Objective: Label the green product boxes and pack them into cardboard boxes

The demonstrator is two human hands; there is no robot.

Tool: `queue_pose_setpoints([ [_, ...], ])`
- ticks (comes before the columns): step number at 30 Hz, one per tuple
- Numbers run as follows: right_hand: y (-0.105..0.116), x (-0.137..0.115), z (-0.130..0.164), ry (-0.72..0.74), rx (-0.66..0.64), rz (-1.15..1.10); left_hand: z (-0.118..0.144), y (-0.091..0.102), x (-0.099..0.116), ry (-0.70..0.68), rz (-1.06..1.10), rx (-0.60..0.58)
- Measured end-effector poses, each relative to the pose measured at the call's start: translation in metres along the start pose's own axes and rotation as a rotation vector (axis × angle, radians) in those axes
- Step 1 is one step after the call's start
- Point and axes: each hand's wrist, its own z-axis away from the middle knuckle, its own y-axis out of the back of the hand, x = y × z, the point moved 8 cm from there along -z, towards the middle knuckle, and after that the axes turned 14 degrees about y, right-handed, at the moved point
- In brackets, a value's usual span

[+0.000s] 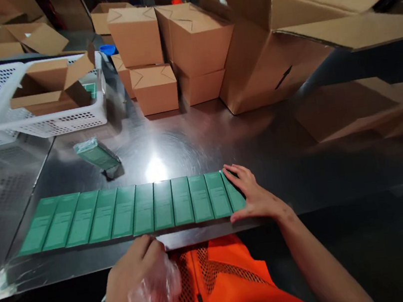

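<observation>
A row of several flat green boxes (144, 208) lies side by side along the near edge of the metal table. At the row's right end, my right hand (250, 191) spans the last green box (232, 194), with fingers at its far end and the thumb at its near end. My left hand (139, 269) is closed around crumpled clear plastic film (157, 294), just below the row at the table edge. Beyond the row, to the left, a plastic-wrapped pack of green boxes (98, 154) rests at a tilt, apart from both hands.
White plastic baskets (79, 120) stand at the back left, one holding an open carton (46, 88). Small closed cartons (155, 91) are stacked at the back middle. A large open carton (261, 74) stands to their right. The metal table (193, 147) reflects a bright light.
</observation>
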Motion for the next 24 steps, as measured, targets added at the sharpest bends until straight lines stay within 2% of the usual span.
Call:
queue_pose_setpoints([
  [5, -0.003, 0.004, 0.004, 0.027, 0.002, -0.009, -0.007, -0.008, 0.003, -0.025, -0.152, -0.03],
  [8, 0.007, -0.006, 0.001, -0.01, -0.016, 0.026, -0.012, -0.007, 0.009, 0.0, -0.201, -0.031],
  [9, 0.013, -0.018, -0.003, -0.012, 0.011, 0.036, -0.013, -0.006, 0.013, 0.015, -0.233, -0.034],
  [11, 0.026, -0.056, -0.019, 0.054, 0.1, 0.007, -0.014, -0.004, 0.023, 0.045, -0.293, -0.041],
  [13, 0.027, -0.11, -0.038, 0.248, 0.119, -0.12, -0.017, -0.001, 0.035, 0.055, -0.266, -0.042],
  [15, 0.02, -0.161, -0.053, 0.491, 0.098, -0.242, -0.021, 0.006, 0.043, 0.035, -0.074, -0.023],
  [16, 0.016, -0.179, -0.059, 0.581, 0.117, -0.299, -0.023, 0.011, 0.043, 0.024, 0.079, -0.015],
  [18, 0.011, -0.195, -0.07, 0.676, 0.222, -0.354, -0.026, 0.021, 0.031, 0.052, 0.499, -0.032],
  [20, 0.006, -0.2, -0.08, 0.732, 0.313, -0.328, -0.026, 0.024, 0.009, 0.137, 1.027, -0.102],
  [22, -0.006, -0.21, -0.093, 0.805, 0.253, -0.251, -0.024, 0.02, -0.012, 0.252, 1.531, -0.182],
  [23, -0.014, -0.218, -0.099, 0.838, 0.181, -0.214, -0.022, 0.017, -0.022, 0.311, 1.716, -0.186],
  [24, -0.022, -0.226, -0.106, 0.869, 0.094, -0.18, -0.019, 0.016, -0.034, 0.373, 1.842, -0.141],
])
